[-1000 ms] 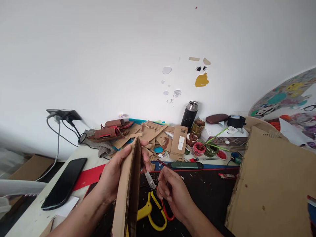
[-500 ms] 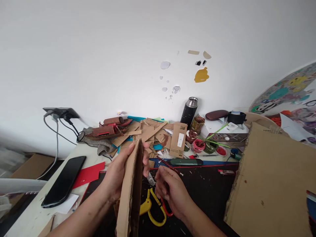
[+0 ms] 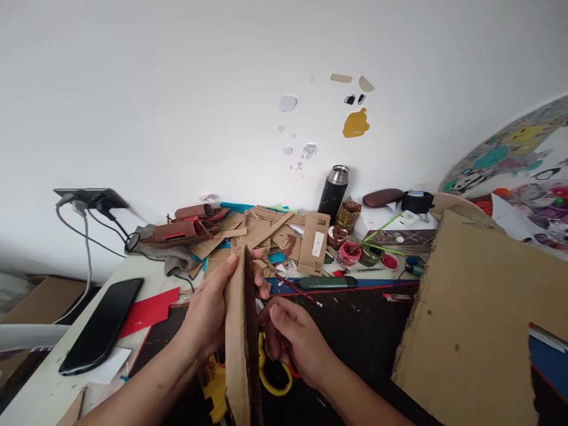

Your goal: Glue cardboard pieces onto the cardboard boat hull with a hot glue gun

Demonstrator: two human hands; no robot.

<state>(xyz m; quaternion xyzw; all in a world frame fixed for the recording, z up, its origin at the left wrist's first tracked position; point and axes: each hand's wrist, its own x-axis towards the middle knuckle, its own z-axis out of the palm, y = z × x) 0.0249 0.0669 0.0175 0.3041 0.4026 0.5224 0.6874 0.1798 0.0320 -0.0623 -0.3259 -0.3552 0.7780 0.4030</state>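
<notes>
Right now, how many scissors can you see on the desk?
1. One pair of yellow-handled scissors lies on the dark mat, under the right hand, beside the cardboard piece held by the left hand. Clutter may hide others.

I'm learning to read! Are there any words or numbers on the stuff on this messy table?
No text here can be read.
Brown packet: a white label and dark print, too small and blurred to read.
Colourful round board: cartoon pictures only, no words legible.
Black flask: no lettering visible.
Phone: screen dark, nothing on it.
Cardboard piece in the left hand: plain, no print.
</notes>
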